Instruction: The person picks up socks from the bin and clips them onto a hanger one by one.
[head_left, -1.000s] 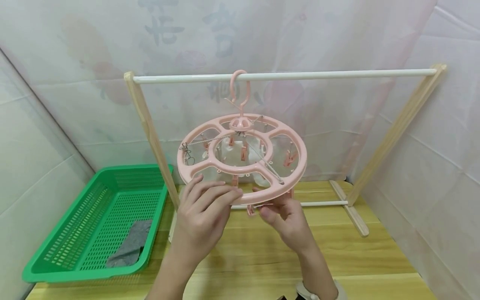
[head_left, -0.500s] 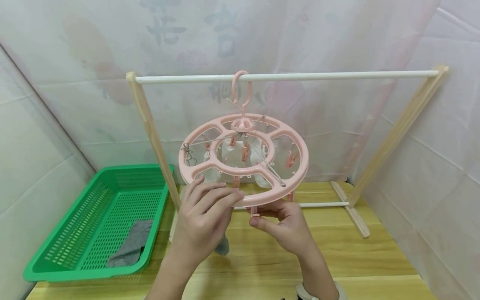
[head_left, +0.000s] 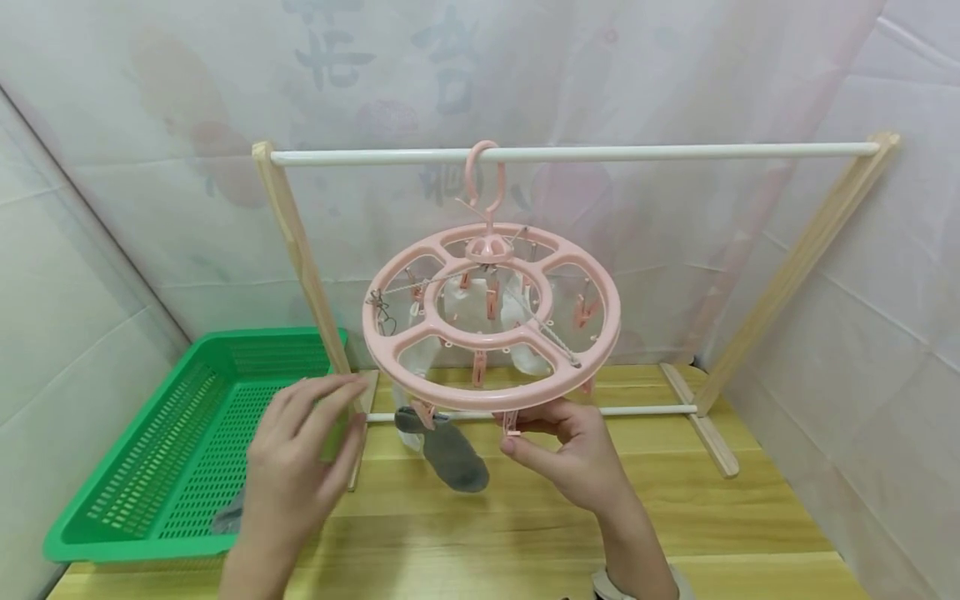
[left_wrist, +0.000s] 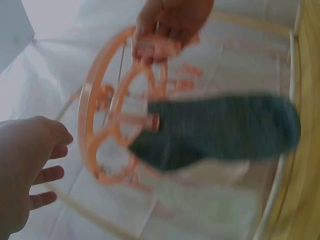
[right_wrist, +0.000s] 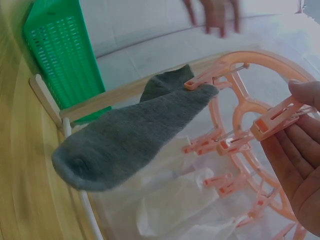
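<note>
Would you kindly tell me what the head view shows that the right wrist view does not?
Only the head view shows the white top rail and the hanger's pink hook over it. Only the right wrist view shows the right hand pinching a pink plastic clip up close. Both show the grey sock clipped to the round pink hanger and the green plastic basket.
</note>
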